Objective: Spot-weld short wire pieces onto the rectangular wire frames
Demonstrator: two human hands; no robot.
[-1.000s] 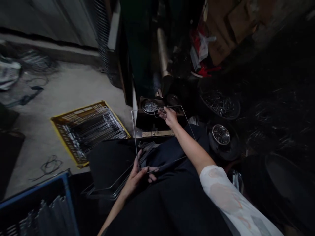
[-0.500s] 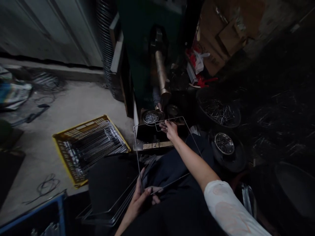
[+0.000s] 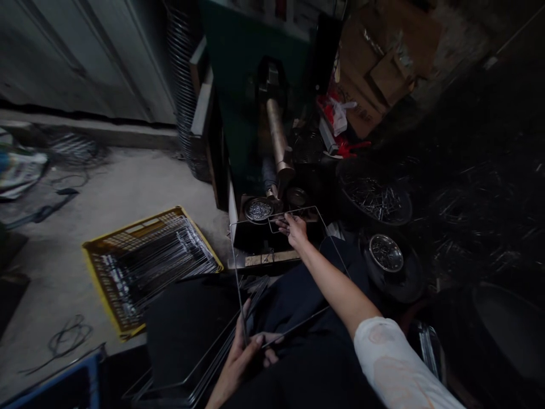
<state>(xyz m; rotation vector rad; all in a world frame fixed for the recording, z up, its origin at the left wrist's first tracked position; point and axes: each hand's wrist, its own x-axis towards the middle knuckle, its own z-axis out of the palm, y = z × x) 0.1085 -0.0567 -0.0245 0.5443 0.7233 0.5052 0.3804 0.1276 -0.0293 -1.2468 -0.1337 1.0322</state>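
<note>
My left hand [image 3: 240, 366] grips the lower part of a bent steel wire frame [image 3: 237, 284] over my lap. My right hand [image 3: 296, 232] holds the frame's far side together with a small wire loop [image 3: 279, 222]. Both sit just in front of a spot-welding machine, whose brass electrode arm [image 3: 277, 145] points down behind them. A shallow metal bowl of small wire pieces [image 3: 258, 210] lies beside the electrode tip. The tip itself is partly hidden in shadow.
A yellow crate [image 3: 131, 226] of wire frames sits on the concrete floor to the left. Dark tubs [image 3: 374, 201] and a steel bowl [image 3: 386, 253] hold metal pieces on the right. Stacked wire racks [image 3: 204, 363] lie by my lap, and a blue crate [image 3: 55, 383] sits at lower left.
The view has tilted, so everything sits lower in the picture. Both hands keep their hold on the wire frame, which stays close to the machine.
</note>
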